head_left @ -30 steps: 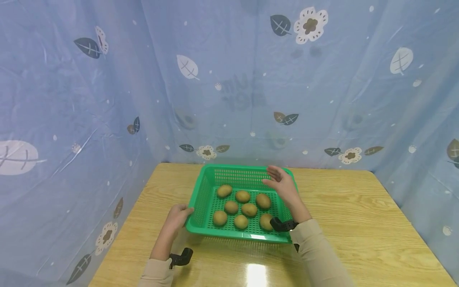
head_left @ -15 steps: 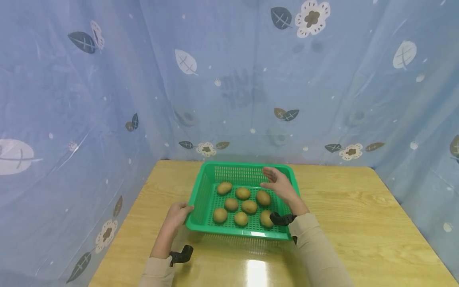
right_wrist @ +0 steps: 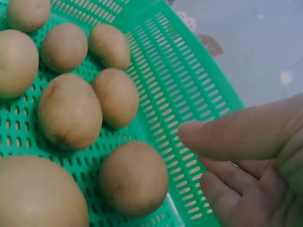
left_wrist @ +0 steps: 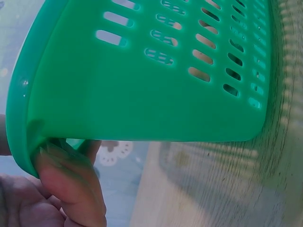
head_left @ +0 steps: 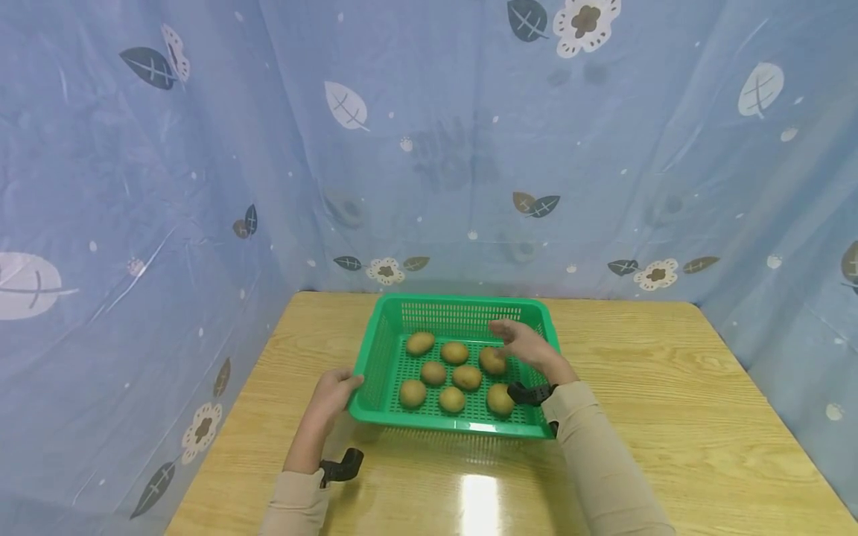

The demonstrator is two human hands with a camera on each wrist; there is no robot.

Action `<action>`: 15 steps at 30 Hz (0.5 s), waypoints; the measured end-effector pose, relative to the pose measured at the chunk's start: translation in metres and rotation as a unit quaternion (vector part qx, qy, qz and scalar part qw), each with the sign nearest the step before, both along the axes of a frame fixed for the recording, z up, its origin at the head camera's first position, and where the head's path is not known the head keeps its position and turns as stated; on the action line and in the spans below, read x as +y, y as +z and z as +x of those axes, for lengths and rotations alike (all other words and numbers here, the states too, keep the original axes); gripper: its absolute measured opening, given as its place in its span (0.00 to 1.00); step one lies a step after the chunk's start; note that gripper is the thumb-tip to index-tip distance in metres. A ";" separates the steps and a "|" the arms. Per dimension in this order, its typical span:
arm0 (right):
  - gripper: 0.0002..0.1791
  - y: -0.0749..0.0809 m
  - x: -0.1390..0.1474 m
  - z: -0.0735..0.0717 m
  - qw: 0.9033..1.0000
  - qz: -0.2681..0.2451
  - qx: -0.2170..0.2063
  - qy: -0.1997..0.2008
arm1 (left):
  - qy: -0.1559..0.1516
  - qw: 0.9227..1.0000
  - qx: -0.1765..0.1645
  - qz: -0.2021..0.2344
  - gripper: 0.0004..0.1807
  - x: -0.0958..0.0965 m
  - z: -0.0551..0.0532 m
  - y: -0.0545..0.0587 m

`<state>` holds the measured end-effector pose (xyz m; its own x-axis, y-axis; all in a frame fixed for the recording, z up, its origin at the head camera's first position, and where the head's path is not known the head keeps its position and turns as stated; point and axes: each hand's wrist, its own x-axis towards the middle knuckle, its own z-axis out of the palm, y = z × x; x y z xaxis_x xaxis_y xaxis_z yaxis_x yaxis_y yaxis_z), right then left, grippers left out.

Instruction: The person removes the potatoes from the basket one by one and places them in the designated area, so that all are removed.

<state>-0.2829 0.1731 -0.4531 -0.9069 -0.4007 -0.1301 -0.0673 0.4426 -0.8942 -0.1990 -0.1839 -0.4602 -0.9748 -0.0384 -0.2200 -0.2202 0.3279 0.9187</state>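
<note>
Free room above the potatoes (head_left: 467,378), basket walls (head_left: 442,320) all around

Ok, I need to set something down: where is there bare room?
The widest bare patch of table is bordered by the green basket, right sleeve and curtain. Another lies in front of the basket, between the forearms. The basket is crowded: potatoes spread across it, the right hand above.

Green basket (head_left: 429,425) holding eight potatoes (head_left: 467,377)
The basket, oblong and rigid, with slotted walls and perforated floor, stands upright on the table (head_left: 670,402), its left rim pinched by the left hand (head_left: 331,394); the potatoes, whole, unpeeled, yellow-brown, round to oval, lie in one layer on its floor, roughly three far, two middle, three near, the far right one nearest the right hand (head_left: 526,347)
</note>
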 end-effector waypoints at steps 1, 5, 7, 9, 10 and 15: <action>0.35 -0.001 0.000 0.000 1.000 0.003 -0.004 0.005 | 0.000 1.000 0.002 -0.001 0.20 0.000 0.000 0.000; 0.35 -0.005 0.000 -0.004 1.000 0.018 -0.018 0.017 | 0.004 1.000 0.001 0.000 0.20 0.000 0.000 -0.001; 0.35 -0.007 -0.001 -0.006 0.999 0.034 -0.022 0.020 | 0.002 1.000 0.002 0.003 0.20 0.000 0.000 -0.001; 0.36 -0.010 -0.001 -0.008 0.998 0.048 -0.026 0.022 | 0.002 1.000 0.000 0.007 0.20 0.001 0.000 -0.001; 0.36 -0.010 -0.001 -0.009 0.998 0.054 -0.027 0.023 | 0.003 1.000 -0.001 0.007 0.20 0.001 0.000 0.000; 0.38 -0.012 -0.002 -0.013 0.996 0.078 -0.028 0.029 | 0.008 1.000 0.000 -0.001 0.20 0.001 0.002 0.001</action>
<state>-0.2955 0.1715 -0.4654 -0.8728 -0.4223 -0.2449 -0.0483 0.5739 -0.8175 -0.1974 -0.1829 -0.4593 -0.9740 -0.0537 -0.2203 -0.2256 0.3255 0.9182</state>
